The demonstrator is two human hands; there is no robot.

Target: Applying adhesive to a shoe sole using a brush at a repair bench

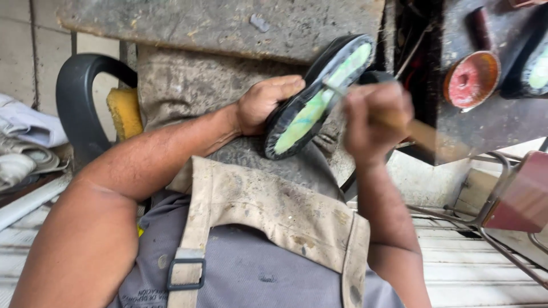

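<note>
The left hand (264, 104) holds a black shoe sole (317, 97) by its edge, with the fingers curled around the rim. The sole is tipped up on its side, so the pale green inside faces the person. It rests over the person's lap, just in front of a dirty grey surface (228, 25). The right hand (371, 122) is closed tight around a brush (408, 126) with a light wooden handle. The hand looks blurry. The front end of the brush touches the green part of the sole near its top. The person wears a stained tan apron (274, 211) over a grey shirt (240, 268), and a strap with a dark buckle (186, 274) hangs down the front. To the right, on a dark surface (491, 125), sits a small round tin (471, 80) with red stuff inside. Another black sole with a green inside (535, 68) peeks in beside the tin at the edge of the view. On the left there is a black curved chair arm (77, 97) with a yellow sponge (124, 111) next to it. Some white cloth (25, 142) is piled far left. A dark red stool with metal legs (516, 199) stands at the lower right.
</note>
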